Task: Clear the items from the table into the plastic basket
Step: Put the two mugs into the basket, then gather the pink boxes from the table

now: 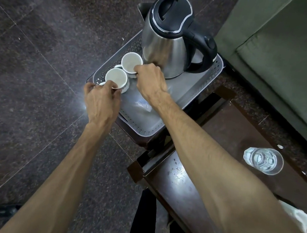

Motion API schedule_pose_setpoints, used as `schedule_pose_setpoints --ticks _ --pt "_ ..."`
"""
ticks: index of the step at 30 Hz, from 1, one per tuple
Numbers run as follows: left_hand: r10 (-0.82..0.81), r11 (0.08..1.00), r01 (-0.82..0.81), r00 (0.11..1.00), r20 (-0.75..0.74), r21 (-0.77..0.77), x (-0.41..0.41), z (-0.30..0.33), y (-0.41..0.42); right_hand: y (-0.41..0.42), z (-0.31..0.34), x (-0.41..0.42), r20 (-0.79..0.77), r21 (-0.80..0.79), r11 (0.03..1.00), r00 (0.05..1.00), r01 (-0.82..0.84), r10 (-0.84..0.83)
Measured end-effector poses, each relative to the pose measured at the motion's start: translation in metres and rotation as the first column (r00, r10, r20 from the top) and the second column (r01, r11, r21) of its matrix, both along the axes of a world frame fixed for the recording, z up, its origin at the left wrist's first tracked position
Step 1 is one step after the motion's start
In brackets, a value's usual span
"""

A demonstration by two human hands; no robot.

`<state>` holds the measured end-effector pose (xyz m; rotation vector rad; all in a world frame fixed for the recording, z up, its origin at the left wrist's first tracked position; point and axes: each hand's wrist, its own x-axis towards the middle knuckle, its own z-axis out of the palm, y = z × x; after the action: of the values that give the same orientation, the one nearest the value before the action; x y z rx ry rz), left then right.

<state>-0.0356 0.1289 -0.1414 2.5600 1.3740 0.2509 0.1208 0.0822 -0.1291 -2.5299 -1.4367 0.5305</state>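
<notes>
A grey perforated plastic basket (202, 87) rests on a small dark stool just beyond the table's end. Inside it stand a steel electric kettle (165, 44) with a black lid and two white cups on saucers. My left hand (100, 102) pinches the rim of the near cup (115, 76) and its saucer at the basket's left edge. My right hand (150, 84) grips the rim of the far cup (131, 62) beside the kettle. A clear glass of water (263, 160) stands on the dark wooden table (236, 132) at the right.
A crumpled clear wrapper (142, 104) lies on the basket floor. A green sofa (289, 56) fills the upper right. White paper or cloth (300, 218) lies at the table's right edge. Dark speckled stone floor (37, 59) spreads to the left.
</notes>
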Motion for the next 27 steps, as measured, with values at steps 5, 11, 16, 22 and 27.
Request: schedule_pose_setpoints --ticks 5,11,16,22,27 --pt "-0.011 0.999 0.007 0.997 0.078 0.053 -0.007 0.009 -0.01 -0.028 0.011 -0.01 -0.072 0.11 0.992 0.996 0.067 -0.059" --pt "0.019 0.989 -0.062 0.954 0.299 0.133 -0.01 0.018 -0.078 -0.11 0.019 -0.024 -0.289 0.332 0.873 0.92 0.357 -0.266" --pt "-0.138 0.989 0.151 0.909 0.394 -0.001 0.003 0.013 -0.185 -0.212 0.016 -0.037 -0.294 0.48 0.69 0.84 0.542 -0.456" --pt "-0.393 0.825 0.469 0.877 0.276 -0.316 0.021 0.001 -0.327 -0.367 0.0 -0.058 -0.313 0.342 0.501 0.598 0.795 -0.738" --pt "-0.624 0.651 0.617 0.767 0.151 -0.443 0.033 -0.012 -0.415 -0.484 -0.008 -0.083 -0.284 0.196 0.333 0.378 0.922 -0.881"
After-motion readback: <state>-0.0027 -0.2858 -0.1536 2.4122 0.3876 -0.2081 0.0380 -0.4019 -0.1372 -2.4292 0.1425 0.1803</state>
